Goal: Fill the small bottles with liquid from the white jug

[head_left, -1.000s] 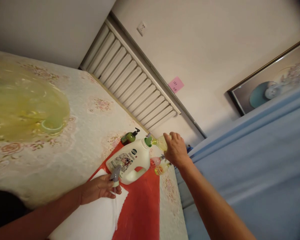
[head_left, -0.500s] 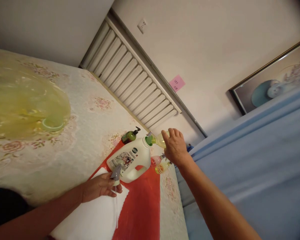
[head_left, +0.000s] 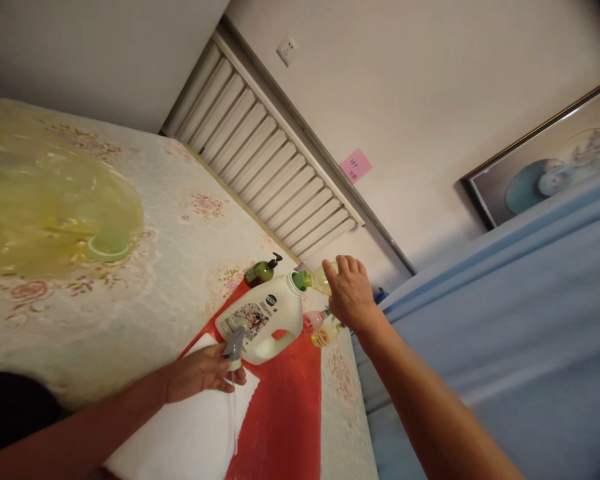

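Note:
My right hand (head_left: 349,292) is closed around a clear bottle (head_left: 320,279) of pale yellow liquid. That bottle is tipped, its neck at the green spout of a large white detergent jug (head_left: 263,320) with a handle. In my left hand (head_left: 207,373) I grip a grey spray nozzle (head_left: 234,347), its thin clear tube hanging down over a white cloth (head_left: 180,433). The jug stands on a red cloth (head_left: 285,420). Behind it is a green pump bottle (head_left: 261,272). A pink bottle (head_left: 314,321) and a yellow bottle (head_left: 326,335) stand right of the jug.
A yellow plastic bag (head_left: 55,207) with a ring-shaped rim lies at the left on the flowered tablecloth (head_left: 180,233). A white radiator (head_left: 270,153) runs along the wall behind. Blue curtain-like fabric (head_left: 480,320) covers the right side.
The view has shifted very slightly. Both hands keep their holds, and the tipped bottle stays at the jug's spout.

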{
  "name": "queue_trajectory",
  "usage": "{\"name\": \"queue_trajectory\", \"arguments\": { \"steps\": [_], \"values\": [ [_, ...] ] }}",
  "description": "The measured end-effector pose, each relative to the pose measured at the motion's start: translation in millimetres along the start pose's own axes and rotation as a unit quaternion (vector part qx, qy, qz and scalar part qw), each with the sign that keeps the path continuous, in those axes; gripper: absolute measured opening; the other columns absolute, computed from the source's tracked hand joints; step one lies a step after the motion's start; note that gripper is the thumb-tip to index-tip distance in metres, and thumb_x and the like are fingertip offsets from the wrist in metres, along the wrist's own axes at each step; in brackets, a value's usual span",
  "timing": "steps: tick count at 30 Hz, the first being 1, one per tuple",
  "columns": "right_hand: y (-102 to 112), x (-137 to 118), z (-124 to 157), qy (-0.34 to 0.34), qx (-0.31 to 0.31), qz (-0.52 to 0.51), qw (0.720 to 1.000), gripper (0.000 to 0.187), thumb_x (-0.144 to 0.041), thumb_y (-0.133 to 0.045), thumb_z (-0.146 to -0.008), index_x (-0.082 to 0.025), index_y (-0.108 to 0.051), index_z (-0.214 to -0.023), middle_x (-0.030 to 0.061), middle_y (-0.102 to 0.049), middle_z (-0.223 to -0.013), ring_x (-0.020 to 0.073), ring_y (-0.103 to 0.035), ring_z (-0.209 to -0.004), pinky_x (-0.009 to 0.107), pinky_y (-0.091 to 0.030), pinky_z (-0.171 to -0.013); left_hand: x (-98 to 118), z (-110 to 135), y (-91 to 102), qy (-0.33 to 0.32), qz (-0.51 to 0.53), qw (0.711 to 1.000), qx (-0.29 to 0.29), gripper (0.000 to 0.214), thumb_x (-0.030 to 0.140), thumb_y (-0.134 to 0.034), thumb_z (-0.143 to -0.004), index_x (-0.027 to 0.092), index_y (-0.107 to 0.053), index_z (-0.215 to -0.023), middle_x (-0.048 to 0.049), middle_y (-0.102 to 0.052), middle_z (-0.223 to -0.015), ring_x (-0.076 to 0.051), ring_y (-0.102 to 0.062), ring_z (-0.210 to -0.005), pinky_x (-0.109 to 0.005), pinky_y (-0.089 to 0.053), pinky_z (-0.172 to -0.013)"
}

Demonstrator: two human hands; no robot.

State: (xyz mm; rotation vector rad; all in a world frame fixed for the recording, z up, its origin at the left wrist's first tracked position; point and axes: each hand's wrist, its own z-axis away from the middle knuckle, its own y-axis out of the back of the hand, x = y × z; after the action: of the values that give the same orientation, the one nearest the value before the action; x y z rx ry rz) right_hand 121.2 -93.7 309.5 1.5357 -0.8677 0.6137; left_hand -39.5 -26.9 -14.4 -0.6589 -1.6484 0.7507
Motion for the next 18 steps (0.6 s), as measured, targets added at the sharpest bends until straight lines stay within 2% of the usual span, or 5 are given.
{"name": "queue_trajectory", "arguments": {
  "steps": [7, 12, 15, 18],
  "values": [
    [-8.9, -0.8, 3.8, -0.001, 0.017, -0.019, 1.000, 0.062, -0.010, -0.060, -0.073, -0.013, -0.052, -0.134, 0.0199, -0.053, -0.123, 0.0341, -0.043, -0.115, 0.046, -0.032, -0.100, -3.5, -0.2, 3.4, -0.002, 0.000, 1.000, 0.005, 0.029, 0.034, -0.073, -0.083, 0.018, -0.060, -0.104, -0.0118, -0.072, -0.103, -0.028, -0.066, -0.105, -0.042, -0.048, -0.090],
    [-32.1, 0.3, 14.3, -0.063, 0.005, -0.137, 0.989, 0.065, -0.013, -0.065, -0.068, -0.016, -0.054, -0.132, 0.0165, -0.055, -0.120, 0.0316, -0.050, -0.109, 0.041, -0.042, -0.093, -5.2, 5.5, 6.8, -0.010, -0.001, 1.000, 0.025, 0.031, 0.032, -0.070, -0.086, 0.019, -0.057, -0.111, -0.0123, -0.072, -0.104, -0.027, -0.067, -0.105, -0.041, -0.049, -0.089],
    [-53.8, -2.7, 32.9, -0.111, 0.010, -0.267, 0.957, 0.069, -0.018, -0.069, -0.067, -0.017, -0.052, -0.134, 0.0132, -0.056, -0.120, 0.0290, -0.052, -0.109, 0.039, -0.045, -0.094, -5.1, 9.4, 7.6, -0.019, 0.012, 0.998, 0.052, 0.031, 0.031, -0.072, -0.085, 0.019, -0.058, -0.111, -0.0120, -0.073, -0.105, -0.026, -0.068, -0.105, -0.040, -0.050, -0.089],
    [-80.5, -16.2, 64.8, -0.166, 0.039, -0.397, 0.902, 0.070, -0.024, -0.072, -0.066, -0.019, -0.052, -0.133, 0.0104, -0.057, -0.118, 0.0274, -0.055, -0.109, 0.039, -0.048, -0.094, -6.4, 12.6, 6.1, -0.037, 0.028, 0.995, 0.086, 0.028, 0.029, -0.073, -0.085, 0.019, -0.059, -0.108, -0.0107, -0.073, -0.102, -0.025, -0.069, -0.104, -0.038, -0.051, -0.089]
  ]
}}
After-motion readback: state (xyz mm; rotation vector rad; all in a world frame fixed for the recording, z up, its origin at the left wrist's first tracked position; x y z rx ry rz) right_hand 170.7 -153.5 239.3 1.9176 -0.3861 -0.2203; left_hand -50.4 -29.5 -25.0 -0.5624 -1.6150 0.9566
